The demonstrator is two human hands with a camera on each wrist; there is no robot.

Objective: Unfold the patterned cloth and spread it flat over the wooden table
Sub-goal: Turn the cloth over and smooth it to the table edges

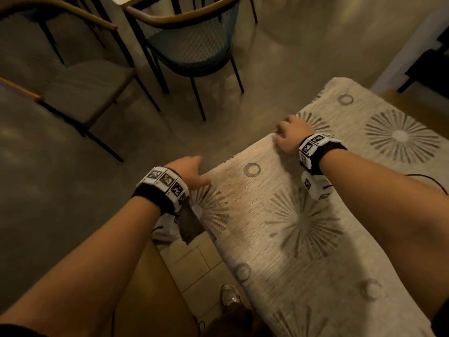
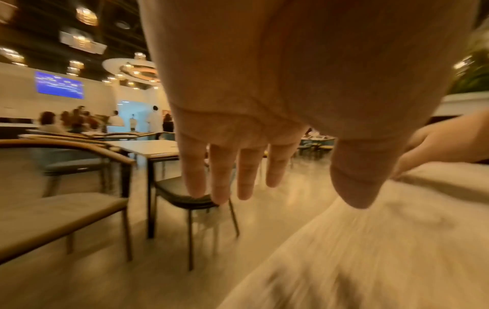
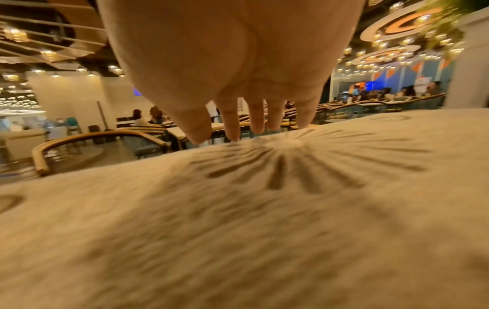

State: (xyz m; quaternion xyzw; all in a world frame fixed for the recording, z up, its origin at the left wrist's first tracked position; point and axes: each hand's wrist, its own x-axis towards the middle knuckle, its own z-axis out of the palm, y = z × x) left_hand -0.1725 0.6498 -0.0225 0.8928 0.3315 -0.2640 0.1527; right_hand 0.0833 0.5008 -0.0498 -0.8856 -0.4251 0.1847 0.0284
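Patterned cloth (image 1: pixel 303 215); chairs (image 1: pixel 189 45) beyond.

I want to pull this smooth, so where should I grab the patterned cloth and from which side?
Probably pinch the patterned cloth at its far hanging edge, coming from above beside the right hand. That edge drapes free there, so fingers can curl under it; the left hand hovers open.

Beige starburst-patterned cloth (image 1: pixel 303 227) lies spread flat, its edge overhanging.
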